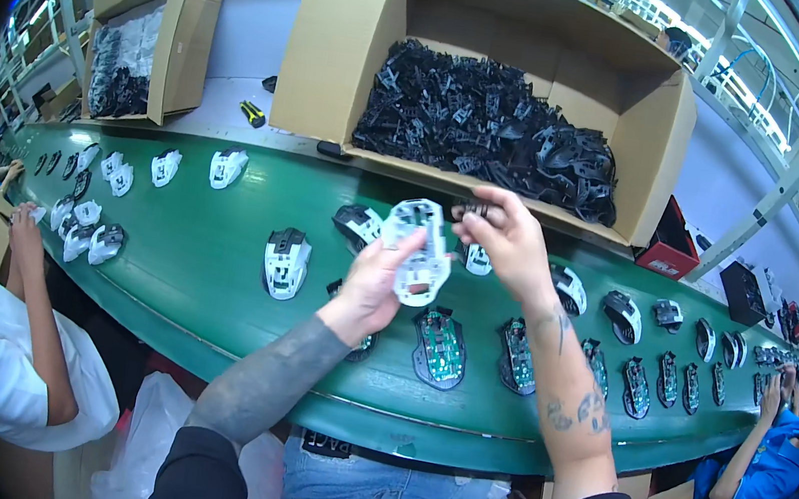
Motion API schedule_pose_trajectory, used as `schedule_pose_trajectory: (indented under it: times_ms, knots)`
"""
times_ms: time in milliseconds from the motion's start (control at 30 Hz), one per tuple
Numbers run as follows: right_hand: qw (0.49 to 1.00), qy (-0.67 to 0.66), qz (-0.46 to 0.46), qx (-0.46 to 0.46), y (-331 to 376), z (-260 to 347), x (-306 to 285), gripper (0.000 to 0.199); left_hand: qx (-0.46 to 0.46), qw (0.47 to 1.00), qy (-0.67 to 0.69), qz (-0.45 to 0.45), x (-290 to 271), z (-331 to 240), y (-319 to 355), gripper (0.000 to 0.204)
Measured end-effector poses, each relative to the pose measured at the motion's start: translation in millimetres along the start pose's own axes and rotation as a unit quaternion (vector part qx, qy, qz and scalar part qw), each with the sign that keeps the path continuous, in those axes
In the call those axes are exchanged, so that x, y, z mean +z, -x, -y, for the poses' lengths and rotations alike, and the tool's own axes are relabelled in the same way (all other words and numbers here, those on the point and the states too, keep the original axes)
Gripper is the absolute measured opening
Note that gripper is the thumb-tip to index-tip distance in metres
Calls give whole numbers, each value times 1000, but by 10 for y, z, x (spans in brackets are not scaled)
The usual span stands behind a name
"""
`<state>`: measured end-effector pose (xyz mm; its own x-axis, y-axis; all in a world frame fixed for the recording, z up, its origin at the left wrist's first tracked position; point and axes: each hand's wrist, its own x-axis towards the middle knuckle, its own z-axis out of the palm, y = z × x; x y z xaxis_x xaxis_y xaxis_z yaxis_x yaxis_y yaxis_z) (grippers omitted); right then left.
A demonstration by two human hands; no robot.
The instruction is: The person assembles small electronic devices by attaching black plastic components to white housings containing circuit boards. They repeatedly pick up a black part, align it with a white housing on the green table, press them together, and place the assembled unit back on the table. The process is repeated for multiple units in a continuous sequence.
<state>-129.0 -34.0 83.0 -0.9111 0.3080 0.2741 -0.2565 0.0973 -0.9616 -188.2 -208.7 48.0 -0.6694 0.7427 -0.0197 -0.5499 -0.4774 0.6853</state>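
Raised over the green conveyor belt, my left hand [373, 281] grips a white computer mouse shell [414, 270], its hollow inner side facing up. Just right of it, my right hand [507, 238] pinches a small black plastic part [470, 210], close to the shell's upper end but apart from it. Beneath my hands on the belt lie a black-and-white mouse shell [357, 226] and a mouse base with a green circuit board [439, 348]. Another white shell [477, 260] shows partly behind my right hand.
A large cardboard box [341, 45] full of black plastic parts stands beyond the belt [186, 262]. Several mouse shells and circuit-board bases [637, 387] line the belt. Co-workers sit at left [33, 353] and right [778, 441]. A yellow-and-black tool [252, 114] lies beside the box.
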Motion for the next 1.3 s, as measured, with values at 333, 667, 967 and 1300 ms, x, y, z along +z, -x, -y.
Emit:
schedule_pose_trajectory:
  times_ms: [333,667,967,1300]
  knots:
    - [837,437,-143,-298,896,-157,74,30,-16,998,-31,59,116,502,159,37]
    - [821,511,-11,-254,943,-167,105,50,80,992,-94,-6,12,524,157,44]
    - [910,322,-14,-259,951,-180,136,56,71,966,-246,43,45,338,135,52]
    - [907,328,-104,-241,717,-157,-50,29,84,977,-194,40,-126,230,47,47]
